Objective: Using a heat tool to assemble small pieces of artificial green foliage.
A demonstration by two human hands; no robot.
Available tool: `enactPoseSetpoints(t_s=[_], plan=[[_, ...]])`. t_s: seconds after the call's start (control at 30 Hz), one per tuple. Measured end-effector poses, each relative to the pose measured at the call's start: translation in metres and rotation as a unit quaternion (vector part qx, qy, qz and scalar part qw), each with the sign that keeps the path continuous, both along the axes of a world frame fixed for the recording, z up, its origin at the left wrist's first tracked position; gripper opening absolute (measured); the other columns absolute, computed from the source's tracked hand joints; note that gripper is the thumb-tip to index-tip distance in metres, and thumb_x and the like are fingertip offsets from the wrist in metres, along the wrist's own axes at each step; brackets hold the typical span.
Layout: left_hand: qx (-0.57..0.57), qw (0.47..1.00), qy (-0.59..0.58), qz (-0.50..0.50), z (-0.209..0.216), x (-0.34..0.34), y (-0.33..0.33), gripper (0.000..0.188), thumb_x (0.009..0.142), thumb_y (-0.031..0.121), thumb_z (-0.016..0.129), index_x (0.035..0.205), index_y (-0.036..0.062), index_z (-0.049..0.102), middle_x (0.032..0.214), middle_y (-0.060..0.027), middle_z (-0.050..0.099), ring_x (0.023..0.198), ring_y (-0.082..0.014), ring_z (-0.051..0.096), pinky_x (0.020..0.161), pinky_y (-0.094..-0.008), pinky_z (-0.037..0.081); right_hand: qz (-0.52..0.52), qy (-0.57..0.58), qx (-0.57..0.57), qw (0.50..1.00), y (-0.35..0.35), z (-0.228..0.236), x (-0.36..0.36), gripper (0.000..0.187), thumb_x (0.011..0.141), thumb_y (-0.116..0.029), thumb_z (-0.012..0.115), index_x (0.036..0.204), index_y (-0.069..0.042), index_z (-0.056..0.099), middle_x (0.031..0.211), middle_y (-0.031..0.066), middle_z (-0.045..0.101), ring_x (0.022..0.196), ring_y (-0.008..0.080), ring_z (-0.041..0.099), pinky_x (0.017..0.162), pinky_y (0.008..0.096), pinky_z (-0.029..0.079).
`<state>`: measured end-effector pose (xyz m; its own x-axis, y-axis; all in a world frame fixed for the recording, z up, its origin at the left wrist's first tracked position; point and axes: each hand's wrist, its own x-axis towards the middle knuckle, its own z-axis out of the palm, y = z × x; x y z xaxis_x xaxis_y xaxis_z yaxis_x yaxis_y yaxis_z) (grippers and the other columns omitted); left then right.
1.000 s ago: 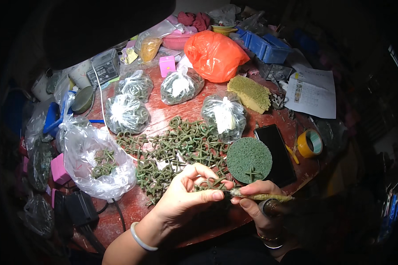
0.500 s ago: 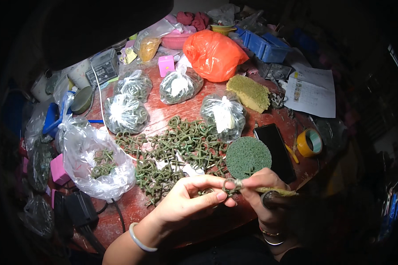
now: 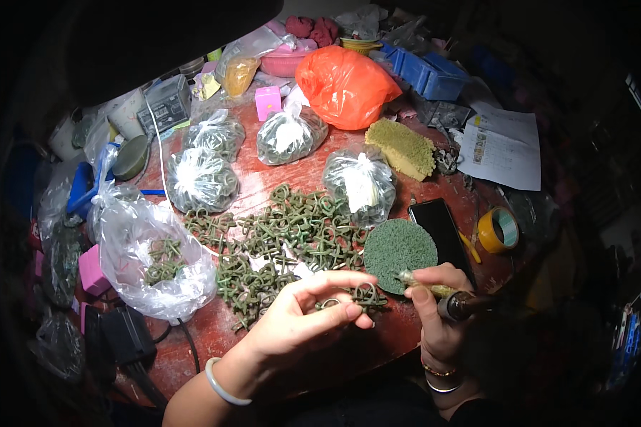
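Observation:
My left hand (image 3: 292, 317) is closed in a pinch on a small dull-green ring (image 3: 367, 286), with another ring showing between its fingers. In my right hand (image 3: 434, 302) is a pen-like tool (image 3: 441, 291) with a pale tip, a yellowish shaft and a dark rear part; its exact kind I cannot make out. The tip stands apart from the ring, over the edge of a green, rough-textured round pad (image 3: 400, 252). Beyond my left hand spreads a heap of similar green rings (image 3: 292, 228). An open clear plastic bag (image 3: 132, 245) at the left holds several more.
Several tied clear bags (image 3: 288, 139) of rings stand behind the heap. An orange-red bag (image 3: 345, 85), a yellow sponge block (image 3: 402, 149) and a blue bin (image 3: 424, 71) lie farther back. At the right are a black phone (image 3: 441, 228), yellow tape (image 3: 498, 230) and a paper sheet (image 3: 502, 148).
My right hand has drawn the tool's tip away from the ring, a little to the right and up. My left hand stays nearly in place, still pinching the ring.

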<state>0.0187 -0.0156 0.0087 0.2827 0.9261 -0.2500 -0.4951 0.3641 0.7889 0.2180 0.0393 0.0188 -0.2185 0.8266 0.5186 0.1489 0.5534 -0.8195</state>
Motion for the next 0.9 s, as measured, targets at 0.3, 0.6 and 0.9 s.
enactPoseSetpoints(t_s=[0.3,0.6,0.9], plan=[[-0.089,0.980,-0.177,-0.010,0.011,-0.004,0.001,0.052,0.089,0.010,0.061,0.137,0.0042,0.044,0.086,-0.0064,0.063,0.060,-0.0040,0.044,0.042,-0.0138,0.029,0.105,-0.026,0.065,0.992,0.005,-0.001,-0.005,0.027,0.075,0.006,0.073,0.099,-0.003,0.066,0.084,0.0083,0.064,0.072,0.0148,0.062,0.061,0.0260,0.049],[-0.091,0.982,-0.167,-0.009,0.016,-0.002,0.000,0.050,0.085,0.008,0.060,0.132,-0.0014,0.048,0.083,-0.0093,0.061,0.059,-0.0060,0.044,0.041,-0.0138,0.029,0.122,0.048,-0.060,0.990,0.000,-0.006,-0.001,0.019,0.078,0.003,0.072,0.095,-0.002,0.066,0.080,0.0075,0.064,0.071,0.0146,0.063,0.063,0.0256,0.049],[-0.075,0.982,-0.171,-0.030,0.009,-0.006,0.000,0.050,0.087,0.010,0.061,0.134,0.0003,0.047,0.088,-0.0078,0.063,0.061,-0.0044,0.044,0.044,-0.0135,0.030,0.137,0.161,-0.187,0.959,-0.003,-0.011,0.002,0.018,0.080,0.005,0.070,0.097,0.002,0.064,0.089,0.0088,0.066,0.083,0.0137,0.063,0.071,0.0247,0.050]])
